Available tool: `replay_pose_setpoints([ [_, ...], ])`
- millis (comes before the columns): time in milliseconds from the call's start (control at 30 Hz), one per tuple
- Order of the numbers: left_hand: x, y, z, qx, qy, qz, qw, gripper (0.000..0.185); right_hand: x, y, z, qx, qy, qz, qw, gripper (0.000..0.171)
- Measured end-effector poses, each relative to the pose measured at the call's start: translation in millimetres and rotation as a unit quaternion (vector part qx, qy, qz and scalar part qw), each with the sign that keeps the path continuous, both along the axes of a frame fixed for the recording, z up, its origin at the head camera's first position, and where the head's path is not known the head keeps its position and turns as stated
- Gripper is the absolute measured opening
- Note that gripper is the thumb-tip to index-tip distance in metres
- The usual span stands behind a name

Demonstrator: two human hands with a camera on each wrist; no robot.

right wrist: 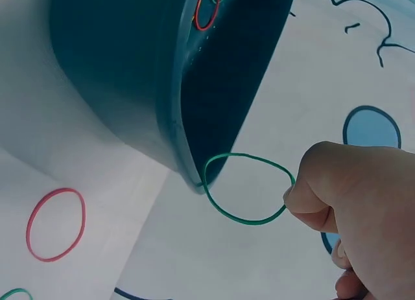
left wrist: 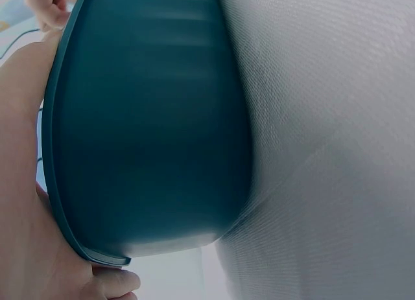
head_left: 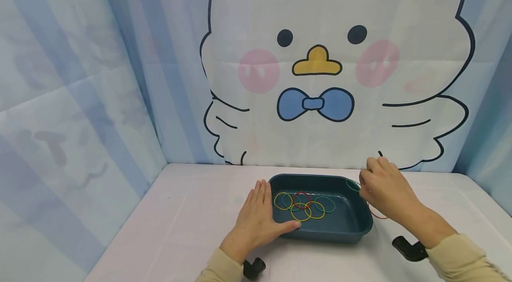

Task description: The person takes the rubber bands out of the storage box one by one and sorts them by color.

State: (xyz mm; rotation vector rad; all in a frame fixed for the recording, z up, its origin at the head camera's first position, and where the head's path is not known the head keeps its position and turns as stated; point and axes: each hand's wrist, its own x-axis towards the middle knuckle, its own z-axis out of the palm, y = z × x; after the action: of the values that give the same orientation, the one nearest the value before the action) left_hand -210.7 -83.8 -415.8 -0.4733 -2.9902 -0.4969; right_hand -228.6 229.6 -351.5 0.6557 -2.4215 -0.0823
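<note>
A dark teal plastic tub (head_left: 340, 224) stands on the table. Along its left end lies my left hand (head_left: 258, 217), fingers straight and thumb across the front rim. In the left wrist view, the tub's outer wall (left wrist: 155, 131) fills the middle, beside the hand (left wrist: 26, 203). Over the tub's right end, my right hand (head_left: 386, 188) pinches a green rubber band (right wrist: 249, 223) between thumb and finger; the band hangs as an open loop by the rim. Inside the tub, several yellow, red and green rubber bands (head_left: 298, 220) overlap toward the left.
A red rubber band (right wrist: 83, 216) lies on the white table right of the tub. Part of another green band (right wrist: 16, 290) shows at the right wrist view's lower left corner. A cartoon-printed curtain (head_left: 316, 139) hangs directly behind the table.
</note>
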Motion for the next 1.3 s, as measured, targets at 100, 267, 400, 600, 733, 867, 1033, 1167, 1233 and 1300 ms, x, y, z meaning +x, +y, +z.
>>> replay_pose_setpoints([
  [100,0.5,0,0.3,-0.001,0.001,-0.001,1.0000,0.126,1.4,5,0.0,-0.001,-0.001,-0.006,1.000,0.022],
  [267,1.0,0,0.3,-0.001,0.005,-0.001,1.0000,0.126,3.0,16,-1.2,-0.005,0.007,-0.004,1.000,0.024],
  [400,0.8,0,-0.3,0.000,0.005,0.000,1.0000,0.126,4.9,24,-2.6,-0.012,0.008,-0.005,1.000,0.025],
  [600,0.2,0,-0.2,0.001,0.001,0.000,1.0000,0.126,8.8,35,-4.7,-0.014,0.000,-0.019,1.000,0.023],
  [733,0.1,0,0.0,0.003,-0.001,0.000,1.0000,0.126,11.5,43,-6.6,-0.009,-0.010,-0.037,0.999,0.023],
  [867,0.2,0,-0.2,0.003,0.000,-0.002,1.0000,0.126,12.9,52,-10.2,-0.009,-0.021,-0.051,0.998,0.023],
  [1033,0.7,0,-0.7,0.003,0.003,-0.002,1.0000,0.126,14.2,66,-18.2,-0.007,-0.033,-0.066,0.997,0.027],
  [1167,0.9,0,-0.8,0.005,0.004,-0.002,1.0000,0.126,15.5,77,-26.5,0.000,-0.036,-0.074,0.997,0.028],
  [1233,0.8,0,-0.9,0.006,0.003,-0.002,1.0000,0.126,16.2,83,-30.5,0.002,-0.031,-0.073,0.997,0.028],
  [1300,0.8,0,-0.7,0.007,0.002,-0.002,1.0000,0.126,16.9,90,-34.2,-0.001,-0.023,-0.069,0.997,0.029],
])
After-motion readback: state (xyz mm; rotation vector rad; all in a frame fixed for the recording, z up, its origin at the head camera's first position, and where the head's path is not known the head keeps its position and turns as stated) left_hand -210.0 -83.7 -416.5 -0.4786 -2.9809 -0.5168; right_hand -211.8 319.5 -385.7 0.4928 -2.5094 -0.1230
